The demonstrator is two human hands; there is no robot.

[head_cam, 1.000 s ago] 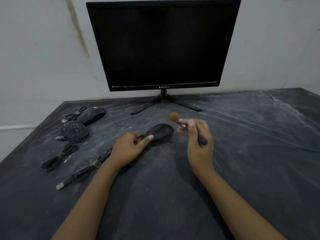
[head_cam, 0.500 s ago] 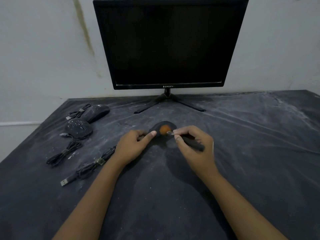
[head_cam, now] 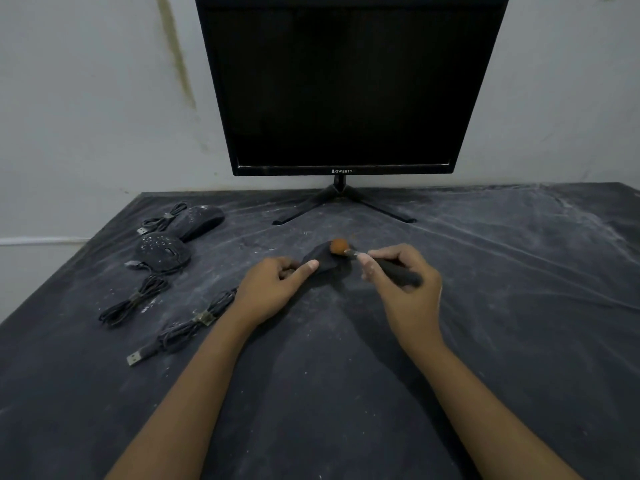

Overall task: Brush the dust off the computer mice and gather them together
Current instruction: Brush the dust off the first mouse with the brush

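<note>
The mouse (head_cam: 323,259) being cleaned lies in the middle of the table (head_cam: 346,393), a little nearer the far edge. The left hand (head_cam: 273,287) grips its near end, thumb stretched along its side. The brush (head_cam: 338,246) rests its orange head on the mouse's far end, its dark handle clenched in the right hand (head_cam: 405,282).

The hold covers only one end, so a firm stroke could swivel or skid the mouse on the powdery surface. Dust swept off has nowhere to go but the table, which is already streaked white, and it may settle back on the mouse. The part under the left hand's fingers may get missed.

The mouse's tied cable (head_cam: 187,329) trails toward the near left; dragging the mouse could snag it. The two other mice (head_cam: 162,252) sit near the far left corner, one visibly speckled. Sweeping leftward might send dust onto them.
</note>
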